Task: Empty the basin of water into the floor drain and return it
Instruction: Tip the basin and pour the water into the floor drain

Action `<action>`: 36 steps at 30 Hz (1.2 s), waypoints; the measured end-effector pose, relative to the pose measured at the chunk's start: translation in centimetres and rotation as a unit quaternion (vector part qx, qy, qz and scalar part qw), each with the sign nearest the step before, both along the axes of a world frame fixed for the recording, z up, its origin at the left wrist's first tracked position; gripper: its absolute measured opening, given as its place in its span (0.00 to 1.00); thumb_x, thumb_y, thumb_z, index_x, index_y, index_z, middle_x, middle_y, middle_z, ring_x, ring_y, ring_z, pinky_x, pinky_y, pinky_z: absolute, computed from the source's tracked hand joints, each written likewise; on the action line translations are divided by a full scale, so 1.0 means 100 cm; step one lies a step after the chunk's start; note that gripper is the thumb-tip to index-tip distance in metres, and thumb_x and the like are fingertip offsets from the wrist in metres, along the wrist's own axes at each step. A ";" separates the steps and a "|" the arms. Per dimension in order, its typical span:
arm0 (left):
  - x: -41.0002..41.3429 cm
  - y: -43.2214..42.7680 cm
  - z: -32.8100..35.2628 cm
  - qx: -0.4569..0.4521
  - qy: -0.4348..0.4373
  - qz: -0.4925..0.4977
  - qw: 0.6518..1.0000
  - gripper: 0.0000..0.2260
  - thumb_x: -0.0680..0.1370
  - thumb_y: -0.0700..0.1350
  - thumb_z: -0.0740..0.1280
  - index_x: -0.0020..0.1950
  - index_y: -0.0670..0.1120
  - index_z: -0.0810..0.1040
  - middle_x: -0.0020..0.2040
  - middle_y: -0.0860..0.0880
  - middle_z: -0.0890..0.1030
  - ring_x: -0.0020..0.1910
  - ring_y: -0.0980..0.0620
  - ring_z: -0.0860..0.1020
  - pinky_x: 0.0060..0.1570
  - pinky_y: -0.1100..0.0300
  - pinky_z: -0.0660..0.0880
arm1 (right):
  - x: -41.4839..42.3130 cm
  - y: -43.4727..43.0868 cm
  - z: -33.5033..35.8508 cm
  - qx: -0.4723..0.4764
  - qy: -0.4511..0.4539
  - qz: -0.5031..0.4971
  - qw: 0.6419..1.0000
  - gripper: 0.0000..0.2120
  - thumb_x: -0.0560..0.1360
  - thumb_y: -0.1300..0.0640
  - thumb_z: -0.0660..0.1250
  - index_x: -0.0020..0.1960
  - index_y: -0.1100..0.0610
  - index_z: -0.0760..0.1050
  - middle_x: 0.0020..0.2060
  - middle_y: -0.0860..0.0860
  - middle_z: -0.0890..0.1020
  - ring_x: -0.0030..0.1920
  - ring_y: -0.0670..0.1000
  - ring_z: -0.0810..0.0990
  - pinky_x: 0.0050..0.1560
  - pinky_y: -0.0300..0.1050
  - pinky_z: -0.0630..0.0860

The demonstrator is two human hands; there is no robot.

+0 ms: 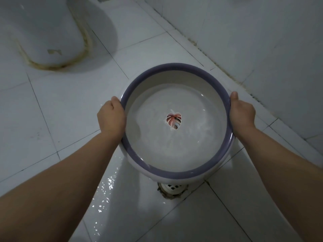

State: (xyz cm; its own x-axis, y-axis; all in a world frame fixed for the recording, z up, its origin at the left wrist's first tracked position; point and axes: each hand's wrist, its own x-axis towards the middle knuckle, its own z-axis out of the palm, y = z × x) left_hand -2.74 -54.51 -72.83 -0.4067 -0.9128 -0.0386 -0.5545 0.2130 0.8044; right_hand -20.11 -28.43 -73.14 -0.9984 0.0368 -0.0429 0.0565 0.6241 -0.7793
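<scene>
A round white basin with a purple rim (176,66) is held above the tiled floor, tilted toward me. Water covers its bottom, over a red leaf print in the middle. My left hand (111,117) grips the left side of the rim, thumb on top. My right hand (242,113) grips the right side the same way. A white floor drain grate (173,188) shows just below the basin's near edge, partly hidden by it. Wet floor glistens to the left of the drain.
A white toilet base (52,37) with stained sealant stands at the upper left. A white tiled wall (262,41) runs along the right, meeting the white floor tiles (61,119) at a dirty joint.
</scene>
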 end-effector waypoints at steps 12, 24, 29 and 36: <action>0.005 0.003 0.003 -0.001 0.005 -0.006 1.000 0.19 0.80 0.47 0.48 0.41 0.39 0.73 0.40 0.43 0.73 0.39 0.47 0.70 0.41 0.57 0.63 | 0.001 0.001 -0.001 -0.002 0.006 -0.007 1.000 0.27 0.75 0.39 0.53 0.26 0.56 0.65 0.26 0.52 0.70 0.29 0.51 0.69 0.32 0.44 0.64; 0.005 0.000 0.000 0.017 0.003 0.000 1.000 0.19 0.79 0.48 0.48 0.41 0.39 0.73 0.39 0.42 0.74 0.41 0.44 0.71 0.43 0.53 0.66 | -0.001 0.001 -0.004 -0.002 0.020 0.000 1.000 0.27 0.75 0.39 0.53 0.25 0.56 0.64 0.25 0.51 0.69 0.28 0.50 0.68 0.31 0.44 0.64; 0.004 0.000 0.003 0.033 -0.005 0.000 0.999 0.18 0.79 0.47 0.48 0.40 0.40 0.72 0.39 0.43 0.73 0.40 0.45 0.70 0.41 0.54 0.65 | 0.000 0.001 -0.004 0.009 0.026 0.001 1.000 0.28 0.75 0.39 0.53 0.25 0.56 0.65 0.25 0.52 0.70 0.28 0.51 0.69 0.33 0.44 0.65; 0.004 -0.002 0.005 0.049 -0.013 -0.006 0.999 0.17 0.79 0.47 0.48 0.41 0.40 0.72 0.42 0.41 0.74 0.43 0.42 0.72 0.45 0.52 0.67 | 0.001 0.002 -0.003 0.024 0.031 0.001 0.999 0.28 0.75 0.38 0.51 0.29 0.60 0.69 0.25 0.52 0.71 0.28 0.50 0.69 0.30 0.42 0.64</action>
